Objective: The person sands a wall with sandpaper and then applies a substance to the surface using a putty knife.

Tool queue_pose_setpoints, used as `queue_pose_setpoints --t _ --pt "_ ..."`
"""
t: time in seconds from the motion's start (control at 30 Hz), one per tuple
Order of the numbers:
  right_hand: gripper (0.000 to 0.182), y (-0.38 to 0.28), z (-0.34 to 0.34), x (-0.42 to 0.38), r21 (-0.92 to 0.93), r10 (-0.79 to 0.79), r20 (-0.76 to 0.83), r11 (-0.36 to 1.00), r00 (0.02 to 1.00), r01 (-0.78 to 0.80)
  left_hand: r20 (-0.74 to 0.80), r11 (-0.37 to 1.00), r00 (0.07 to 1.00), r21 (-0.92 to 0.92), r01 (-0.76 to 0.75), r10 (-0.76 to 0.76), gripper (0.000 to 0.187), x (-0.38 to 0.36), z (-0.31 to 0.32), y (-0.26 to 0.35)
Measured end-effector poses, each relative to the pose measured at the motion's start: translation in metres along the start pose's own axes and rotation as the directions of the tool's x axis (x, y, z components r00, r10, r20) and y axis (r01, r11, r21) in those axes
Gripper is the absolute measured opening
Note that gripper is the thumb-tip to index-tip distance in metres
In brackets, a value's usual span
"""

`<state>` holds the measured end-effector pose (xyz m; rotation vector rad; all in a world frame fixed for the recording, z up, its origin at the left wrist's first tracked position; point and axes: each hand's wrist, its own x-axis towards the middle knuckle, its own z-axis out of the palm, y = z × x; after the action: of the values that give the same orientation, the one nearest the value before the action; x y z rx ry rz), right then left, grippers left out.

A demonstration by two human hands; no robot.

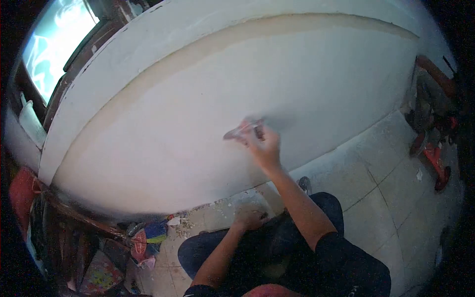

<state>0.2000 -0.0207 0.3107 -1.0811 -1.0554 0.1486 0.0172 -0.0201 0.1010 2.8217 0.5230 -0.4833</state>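
My right hand (264,143) is raised against the broad white wall panel (163,123), closed around a flat, thin blade-like tool (231,134). Motion blur hides the tool's exact kind; its pale, narrow end points left along the panel's surface. Low in front of my body, near my bent knees, is my left hand (251,218). Blur and dim light keep its fingers from showing clearly, so whether it holds anything cannot be made out.
Pale floor tiles (391,183) run along the panel's base, with crumbs of debris (184,225) at lower left. Dark clutter and a colourful bag (101,274) lie on the left. A window (59,44) is upper left. Another person (435,99) is at far right.
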Motion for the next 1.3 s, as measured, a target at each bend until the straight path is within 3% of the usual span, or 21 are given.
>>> queue_pose_setpoints --t 0.07,0.2,0.27,0.3,0.33,0.4,0.43,0.5,0.57,0.63,0.7,0.73,0.77,0.93,1.03,1.1,1.13,1.2,1.23,1.27,1.3 --pt "0.032 0.003 -0.005 0.01 0.081 0.211 -0.236 0.977 0.949 -0.197 0.24 0.994 0.968 -0.055 0.095 -0.08 0.047 -0.024 -0.064 0.026" --pt "0.033 0.017 0.007 -0.002 0.254 0.249 -0.13 0.944 0.96 -0.211 0.046 0.993 0.999 -0.121 -0.007 0.012 0.044 0.01 0.026 -0.005" --pt "0.03 0.019 0.011 -0.006 0.072 0.042 0.192 0.996 0.981 -0.056 0.112 0.981 0.992 -0.178 0.078 -0.059 0.042 -0.001 0.001 0.006" --pt "0.027 0.003 0.006 -0.002 -0.176 0.048 0.239 0.984 0.97 -0.005 0.114 0.981 0.992 -0.18 0.075 -0.055 0.042 -0.001 0.005 0.007" --pt "0.027 0.005 0.005 -0.003 -0.175 0.049 0.24 0.985 0.97 -0.006 0.072 0.998 0.997 -0.06 0.026 -0.022 0.043 -0.001 0.01 0.004" --pt "0.029 0.012 0.007 -0.002 0.005 0.092 -0.032 0.996 0.995 -0.092 0.025 0.998 1.0 0.063 0.001 -0.002 0.044 0.004 0.032 -0.011" --pt "0.029 0.005 0.007 0.001 0.014 0.088 -0.017 0.996 0.996 -0.088 0.083 0.997 0.997 -0.077 0.002 0.004 0.045 0.017 0.061 -0.023" --pt "0.03 -0.014 0.003 0.01 0.288 0.228 -0.294 0.947 0.928 -0.142 0.128 0.974 0.992 -0.224 0.017 0.012 0.046 0.012 0.048 -0.019" --pt "0.029 -0.005 0.003 0.006 0.217 0.198 -0.235 0.965 0.952 -0.147 0.261 0.987 0.963 -0.129 0.1 -0.063 0.044 -0.023 -0.053 0.024" --pt "0.028 0.004 0.006 0.001 0.142 0.173 -0.186 0.979 0.967 -0.148 0.27 0.988 0.96 -0.111 0.109 -0.076 0.042 -0.024 -0.065 0.03" --pt "0.034 0.011 0.012 -0.002 0.101 0.114 0.089 0.987 0.99 -0.123 0.284 0.989 0.955 -0.089 0.118 -0.089 0.041 -0.024 -0.06 0.031" --pt "0.034 0.007 0.01 -0.002 0.101 0.117 0.092 0.987 0.989 -0.126 0.2 0.988 0.972 -0.073 0.139 -0.122 0.04 -0.024 -0.048 0.028" --pt "0.033 0.002 0.008 -0.001 0.083 0.122 0.019 0.989 0.992 -0.123 0.114 0.985 0.981 -0.056 0.163 -0.156 0.039 -0.023 -0.035 0.022" --pt "0.029 -0.017 0.0 0.013 0.237 0.195 -0.359 0.965 0.913 -0.113 0.195 0.993 0.975 -0.03 0.112 -0.104 0.037 0.01 0.028 -0.011" --pt "0.026 -0.002 -0.002 0.006 0.144 0.165 -0.217 0.98 0.962 -0.136 0.208 0.989 0.973 -0.081 0.12 -0.101 0.037 0.008 0.022 -0.008" --pt "0.026 0.01 0.003 0.002 -0.06 0.059 0.208 0.997 0.976 -0.048 0.253 0.979 0.958 -0.113 0.17 -0.137 0.037 0.007 0.02 -0.007" --pt "0.026 0.011 0.004 0.0 -0.057 0.063 0.205 0.997 0.977 -0.052 0.231 0.993 0.969 -0.058 0.1 -0.084 0.038 0.009 0.023 -0.008" --pt "0.028 0.01 0.007 -0.001 -0.085 0.053 0.041 0.995 0.998 -0.049 0.216 0.999 0.976 -0.001 0.034 -0.033 0.04 0.015 0.044 -0.016" --pt "0.028 0.0 0.009 0.002 -0.08 0.053 0.041 0.996 0.998 -0.05 0.055 0.998 0.998 -0.061 -0.023 0.027 0.046 0.019 0.07 -0.025" --pt "0.03 -0.016 0.008 0.008 0.106 0.145 -0.102 0.985 0.984 -0.134 -0.114 0.989 0.99 -0.112 -0.091 0.078 0.052 0.021 0.084 -0.03" --pt "0.031 -0.024 0.007 0.01 0.293 0.257 -0.221 0.938 0.941 -0.188 -0.048 0.996 0.999 -0.091 -0.025 0.02 0.056 0.001 0.034 -0.009"
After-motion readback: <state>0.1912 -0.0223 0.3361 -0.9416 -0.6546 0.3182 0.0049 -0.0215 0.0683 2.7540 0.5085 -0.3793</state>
